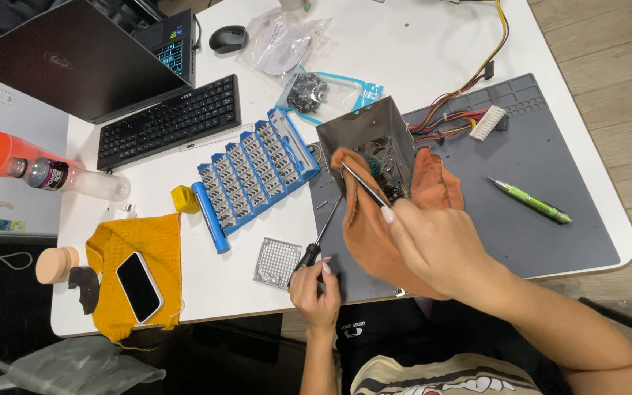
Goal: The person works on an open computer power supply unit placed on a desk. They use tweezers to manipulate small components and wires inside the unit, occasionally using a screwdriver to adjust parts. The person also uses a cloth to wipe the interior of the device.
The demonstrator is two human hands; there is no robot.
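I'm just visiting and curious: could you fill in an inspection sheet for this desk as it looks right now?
Surface: white table with a grey work mat.
Job's things: open metal case draped in an orange cloth; thin tool; black-handled screwdriver.
Clutter: blue screwdriver bit set, metal grille, green pen, phone on a yellow cloth, bottle, plastic bags.
Hands: right hand holds the thin tool; left hand grips the screwdriver.
Cables: coloured wire bundle with white connector.
Surroundings: laptop, keyboard, mouse, wood floor.

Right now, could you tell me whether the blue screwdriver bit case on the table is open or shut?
Open. The blue bit case lies spread flat on the white table, its rows of bits exposed and its lid folded out.
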